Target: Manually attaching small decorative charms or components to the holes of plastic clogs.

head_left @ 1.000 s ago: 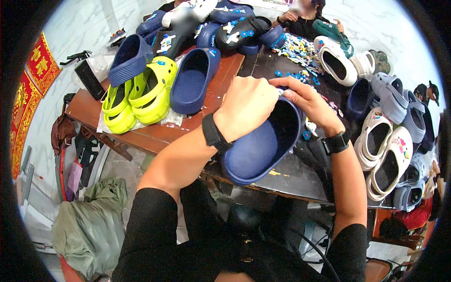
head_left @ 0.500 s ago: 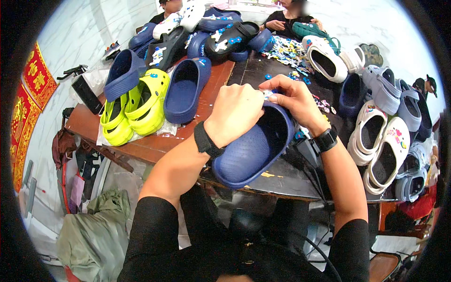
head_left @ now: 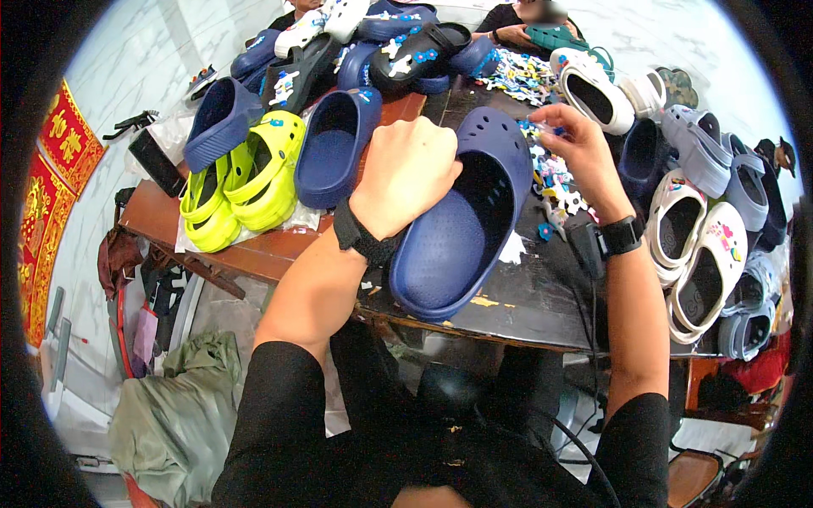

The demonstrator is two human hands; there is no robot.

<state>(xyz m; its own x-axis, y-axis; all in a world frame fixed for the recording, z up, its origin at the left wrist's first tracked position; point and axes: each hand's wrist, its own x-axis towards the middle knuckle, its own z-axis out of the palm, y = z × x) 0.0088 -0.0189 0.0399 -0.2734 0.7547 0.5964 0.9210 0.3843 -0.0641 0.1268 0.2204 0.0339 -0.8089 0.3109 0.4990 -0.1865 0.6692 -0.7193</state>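
Observation:
My left hand (head_left: 408,173) is closed on the left side of a navy clog (head_left: 453,241), its toe pointing away from me. The holes in the clog's toe show bare, and the heel rests at the table's near edge. Just right of the toe, my right hand (head_left: 580,152) hovers over loose shoe charms (head_left: 555,178) in white, blue and other colours. Its thumb and index finger pinch a small pale shoe charm (head_left: 555,130), too small to make out its shape.
Lime-green clogs (head_left: 267,182) and another navy clog (head_left: 329,152) stand to the left. Behind them is a heap of decorated clogs (head_left: 415,59). White clogs (head_left: 707,271) line the right, near a black cable (head_left: 584,309). Two people sit across the table, one holding a green clog (head_left: 555,36).
My right hand has left the clog's toe and moved right, over the charms. The clog has turned more upright in view, its toe now uncovered. My left hand keeps its grip.

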